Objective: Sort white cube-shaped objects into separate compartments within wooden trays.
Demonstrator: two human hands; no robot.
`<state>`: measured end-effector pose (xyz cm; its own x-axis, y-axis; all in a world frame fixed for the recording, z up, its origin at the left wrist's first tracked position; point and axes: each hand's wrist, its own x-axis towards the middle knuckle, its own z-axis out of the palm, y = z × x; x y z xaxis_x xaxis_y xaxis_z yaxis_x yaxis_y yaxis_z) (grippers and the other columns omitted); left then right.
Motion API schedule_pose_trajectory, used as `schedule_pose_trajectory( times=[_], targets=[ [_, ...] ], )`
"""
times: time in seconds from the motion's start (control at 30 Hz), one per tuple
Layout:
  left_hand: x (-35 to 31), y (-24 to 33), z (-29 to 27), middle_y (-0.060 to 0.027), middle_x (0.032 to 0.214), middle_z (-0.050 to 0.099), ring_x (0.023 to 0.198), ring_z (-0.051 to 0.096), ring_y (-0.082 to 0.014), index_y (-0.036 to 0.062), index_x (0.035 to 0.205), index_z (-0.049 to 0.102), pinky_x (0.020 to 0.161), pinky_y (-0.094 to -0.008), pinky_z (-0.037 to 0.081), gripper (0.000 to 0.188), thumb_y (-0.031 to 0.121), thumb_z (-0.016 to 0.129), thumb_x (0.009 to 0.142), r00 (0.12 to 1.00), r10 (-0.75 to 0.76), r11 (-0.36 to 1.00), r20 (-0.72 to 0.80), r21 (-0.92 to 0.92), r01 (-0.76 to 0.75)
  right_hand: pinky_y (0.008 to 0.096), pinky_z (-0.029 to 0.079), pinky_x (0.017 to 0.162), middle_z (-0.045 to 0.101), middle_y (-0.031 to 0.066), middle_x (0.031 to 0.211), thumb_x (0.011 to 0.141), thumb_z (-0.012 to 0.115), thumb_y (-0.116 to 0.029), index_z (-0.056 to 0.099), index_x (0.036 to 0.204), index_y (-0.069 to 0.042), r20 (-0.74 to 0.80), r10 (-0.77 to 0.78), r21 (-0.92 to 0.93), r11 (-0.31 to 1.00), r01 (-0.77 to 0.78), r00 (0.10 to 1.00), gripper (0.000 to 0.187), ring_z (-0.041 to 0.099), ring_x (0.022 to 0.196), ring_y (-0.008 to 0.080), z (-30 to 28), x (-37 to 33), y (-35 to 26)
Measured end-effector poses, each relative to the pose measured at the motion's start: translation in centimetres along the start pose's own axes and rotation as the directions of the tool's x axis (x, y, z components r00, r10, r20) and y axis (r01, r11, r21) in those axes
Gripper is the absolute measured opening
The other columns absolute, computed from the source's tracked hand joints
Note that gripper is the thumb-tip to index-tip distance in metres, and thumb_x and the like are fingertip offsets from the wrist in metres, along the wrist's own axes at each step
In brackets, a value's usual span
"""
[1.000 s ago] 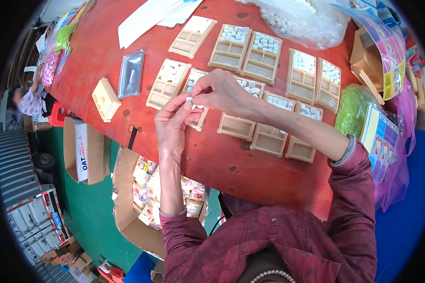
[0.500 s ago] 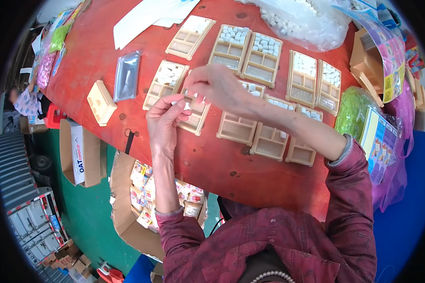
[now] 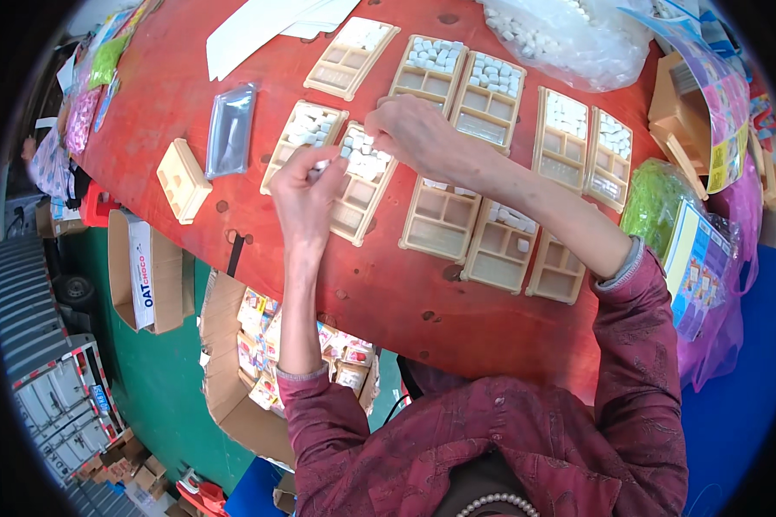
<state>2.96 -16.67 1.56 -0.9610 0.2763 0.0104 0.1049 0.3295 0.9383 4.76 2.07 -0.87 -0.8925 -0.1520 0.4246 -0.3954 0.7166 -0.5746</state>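
My left hand (image 3: pixel 300 202) is closed, with a small white block (image 3: pixel 320 165) pinched between thumb and fingertips. Just below its fingers lies a cream compartment tray (image 3: pixel 351 215), whose upper section holds a heap of white blocks (image 3: pixel 366 162). Over the far end of that heap, my right hand (image 3: pixel 416 136) has its fingers drawn together; what they hold, if anything, is hidden. A neighbouring cream tray (image 3: pixel 278 168) at the left also has white blocks at its far end. My right forearm crosses above other trays and partly covers them.
Several more part-filled trays, such as one by my right forearm (image 3: pixel 497 258), cover the red table (image 3: pixel 388 319). A clear bag of white blocks (image 3: pixel 569 43) lies at the back. An empty-looking tray (image 3: pixel 184 181) and clear plastic case (image 3: pixel 231 129) sit left. A carton of packets (image 3: pixel 233 405) stands below.
My left hand has moved slightly away from me, its fingers curling in more. My right hand has shifted right and away, uncovering the white blocks in the tray below.
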Motion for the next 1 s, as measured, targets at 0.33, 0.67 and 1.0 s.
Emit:
schedule_pose_trajectory(
  times=[0.33,0.67,1.0],
  targets=[
    [1.2,0.7,1.5,-0.0189,0.08,0.06,0.074,0.059,-0.0361,-0.0045,0.086,0.064,0.067,-0.0421,0.044,0.012,-0.004,0.063,0.074,0.932,0.297,0.807,0.206,0.468,-0.36,0.0436,0.046,0.072,0.058,0.0171,0.085,0.078,0.057,0.0,0.059,0.078,0.002,0.134,0.075,0.071,0.994,-0.085,0.988,0.003,0.058,0.085,0.0369,-1.0,-0.7,-0.7],
    [0.2,0.5,0.4,-0.0153,0.075,0.058,0.065,0.058,-0.0239,-0.0051,0.083,0.061,0.06,-0.0356,0.043,0.007,-0.005,0.061,0.076,0.974,0.169,0.912,0.152,0.35,-0.213,0.0438,0.047,0.072,0.056,0.0164,0.085,0.072,0.055,0.005,0.058,0.074,0.002,0.255,0.042,-0.063,0.998,-0.027,0.966,0.004,0.058,0.085,0.0357,-1.1,-0.3,-2.2],
    [0.0,0.0,0.4,-0.0118,0.077,0.062,0.063,0.058,-0.0178,-0.0052,0.084,0.062,0.059,-0.0314,0.045,0.006,-0.003,0.062,0.078,0.988,0.098,0.955,0.117,0.267,-0.126,0.037,0.047,0.066,0.049,0.0089,0.079,0.071,0.056,-0.007,0.064,0.079,0.001,0.334,-0.222,-0.065,0.964,0.257,0.916,0.014,0.054,0.084,0.0246,-1.1,-0.7,-2.7]
  ],
)
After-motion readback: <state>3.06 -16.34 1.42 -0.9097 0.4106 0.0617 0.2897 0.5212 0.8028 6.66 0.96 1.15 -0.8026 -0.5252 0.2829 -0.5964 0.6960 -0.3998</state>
